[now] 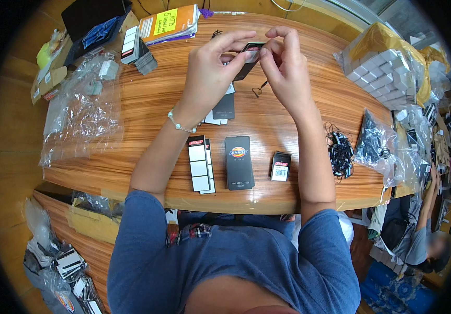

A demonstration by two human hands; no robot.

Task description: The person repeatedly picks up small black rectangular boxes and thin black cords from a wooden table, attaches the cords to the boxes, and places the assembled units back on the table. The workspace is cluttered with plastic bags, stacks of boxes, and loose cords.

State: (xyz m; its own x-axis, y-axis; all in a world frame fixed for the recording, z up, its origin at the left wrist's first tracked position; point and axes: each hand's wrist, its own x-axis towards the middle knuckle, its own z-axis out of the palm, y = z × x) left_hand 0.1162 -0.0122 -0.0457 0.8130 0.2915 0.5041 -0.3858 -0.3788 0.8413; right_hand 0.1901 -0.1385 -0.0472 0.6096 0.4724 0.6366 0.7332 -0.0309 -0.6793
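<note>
The black tag [246, 67] is sitting up between both hands, over the far half of the worktop [168, 86]. The left hand [216, 62] is pinching its left side; the right hand [287, 62] is curling thumb and fingertips at the top right corner, can't tell if it's actually gripping. A dark looped cord [258, 92] is showing just below. Closer in, white-panelled tags [199, 168], a dark card stack [240, 171] and small tags [280, 168] are lying in a row, with tangled black strings [340, 155] sitting off right.
</note>
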